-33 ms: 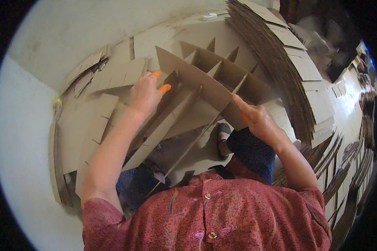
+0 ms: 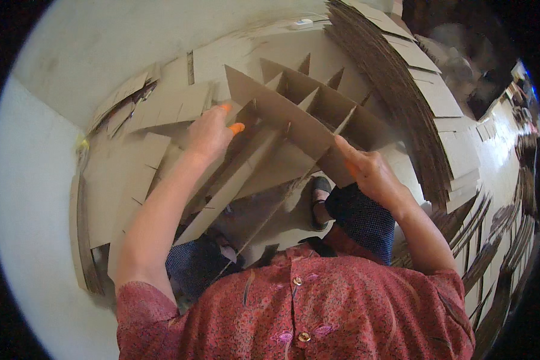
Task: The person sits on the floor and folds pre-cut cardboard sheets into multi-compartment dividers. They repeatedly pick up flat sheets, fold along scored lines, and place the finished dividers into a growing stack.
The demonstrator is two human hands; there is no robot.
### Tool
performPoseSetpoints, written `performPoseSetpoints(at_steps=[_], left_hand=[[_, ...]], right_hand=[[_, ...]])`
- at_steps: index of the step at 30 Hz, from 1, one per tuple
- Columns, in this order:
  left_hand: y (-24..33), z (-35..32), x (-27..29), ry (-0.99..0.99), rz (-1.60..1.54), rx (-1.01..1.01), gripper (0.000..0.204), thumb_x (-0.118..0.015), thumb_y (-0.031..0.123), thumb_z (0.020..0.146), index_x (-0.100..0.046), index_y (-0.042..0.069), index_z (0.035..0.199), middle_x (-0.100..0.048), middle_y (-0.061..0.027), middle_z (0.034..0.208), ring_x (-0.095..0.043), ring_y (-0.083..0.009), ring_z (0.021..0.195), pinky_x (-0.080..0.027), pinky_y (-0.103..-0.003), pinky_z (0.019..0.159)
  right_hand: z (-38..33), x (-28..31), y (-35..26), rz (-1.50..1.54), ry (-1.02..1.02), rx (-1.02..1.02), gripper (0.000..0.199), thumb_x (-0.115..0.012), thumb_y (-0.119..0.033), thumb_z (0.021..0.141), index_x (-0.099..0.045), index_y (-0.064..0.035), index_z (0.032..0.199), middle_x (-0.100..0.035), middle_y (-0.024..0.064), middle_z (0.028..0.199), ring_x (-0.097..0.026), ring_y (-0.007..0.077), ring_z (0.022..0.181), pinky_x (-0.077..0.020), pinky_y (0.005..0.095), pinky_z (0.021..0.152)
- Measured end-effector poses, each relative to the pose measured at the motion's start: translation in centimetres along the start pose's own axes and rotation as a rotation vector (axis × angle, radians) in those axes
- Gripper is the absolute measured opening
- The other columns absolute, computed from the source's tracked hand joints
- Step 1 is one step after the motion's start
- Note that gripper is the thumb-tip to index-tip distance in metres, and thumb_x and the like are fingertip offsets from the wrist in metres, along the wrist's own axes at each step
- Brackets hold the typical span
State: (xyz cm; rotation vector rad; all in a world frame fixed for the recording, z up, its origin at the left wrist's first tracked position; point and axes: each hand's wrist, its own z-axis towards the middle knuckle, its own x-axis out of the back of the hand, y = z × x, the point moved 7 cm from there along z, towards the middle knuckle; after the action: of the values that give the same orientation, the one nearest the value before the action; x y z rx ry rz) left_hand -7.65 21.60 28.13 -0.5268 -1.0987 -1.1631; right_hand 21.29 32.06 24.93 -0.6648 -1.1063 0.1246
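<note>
I hold a cardboard divider grid (image 2: 306, 108) made of slotted brown strips that interlock into several cells, tilted up in front of me. My left hand (image 2: 213, 132), with orange covers on its fingertips, grips a cross strip at the grid's left side. At the near right corner, my right hand (image 2: 366, 168) pinches the edge of the long front strip (image 2: 276, 114). More strips of the grid slope down toward my lap (image 2: 240, 174).
Loose slotted cardboard strips (image 2: 120, 174) lie piled at my left. A tall fanned stack of cardboard sheets (image 2: 402, 84) rises at the right, with more stacks (image 2: 492, 240) beyond it. My knees in dark blue trousers (image 2: 360, 216) are below the grid. A pale wall (image 2: 102, 48) is behind.
</note>
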Motion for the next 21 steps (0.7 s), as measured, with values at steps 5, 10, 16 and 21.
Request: performPoseSetpoints(at_steps=[5,10,16,21], left_hand=[[-4.1,0.6,-2.6,-0.202,0.012,0.17,0.025,-0.068,0.023,0.081,-0.064,-0.001,0.086,-0.06,-0.0199,0.072,-0.06,-0.033,0.068,-0.047,-0.042,0.065],[-3.6,0.2,-3.1,-0.387,-0.232,0.157,0.02,-0.066,0.019,0.082,-0.061,-0.001,0.083,-0.056,-0.0119,0.067,-0.05,-0.0192,0.059,-0.044,-0.035,0.058],[-9.2,0.7,1.0,-0.243,-0.64,0.396,0.03,-0.063,0.026,0.088,-0.063,-0.004,0.085,-0.056,-0.0094,0.064,-0.051,-0.0169,0.059,-0.042,-0.034,0.057],[-15.8,0.0,0.0,-0.226,0.011,0.277,0.048,-0.067,0.024,0.085,-0.053,0.007,0.127,-0.063,-0.0133,0.114,-0.061,-0.0289,0.094,-0.047,-0.036,0.083]], right_hand=[[0.4,0.8,-0.6,-0.026,-0.02,-0.015,0.063,-0.054,0.006,0.079,-0.044,-0.0101,0.139,-0.06,0.0273,0.083,-0.061,0.0418,0.073,-0.0493,0.0382,0.069],[1.6,-1.0,-1.0,-0.135,-0.157,-0.045,0.057,-0.055,0.004,0.08,-0.049,-0.0098,0.134,-0.061,0.0276,0.086,-0.061,0.0431,0.077,-0.0491,0.0434,0.071],[5.9,-0.4,-2.2,-0.107,0.069,0.172,0.056,-0.056,0.003,0.074,-0.055,-0.0107,0.128,-0.062,0.0218,0.076,-0.062,0.0392,0.068,-0.0482,0.0454,0.062],[7.7,-3.0,1.0,-0.144,-0.002,0.037,0.053,-0.054,0.002,0.078,-0.055,-0.0133,0.129,-0.063,0.0234,0.08,-0.062,0.041,0.072,-0.0484,0.0464,0.064]])
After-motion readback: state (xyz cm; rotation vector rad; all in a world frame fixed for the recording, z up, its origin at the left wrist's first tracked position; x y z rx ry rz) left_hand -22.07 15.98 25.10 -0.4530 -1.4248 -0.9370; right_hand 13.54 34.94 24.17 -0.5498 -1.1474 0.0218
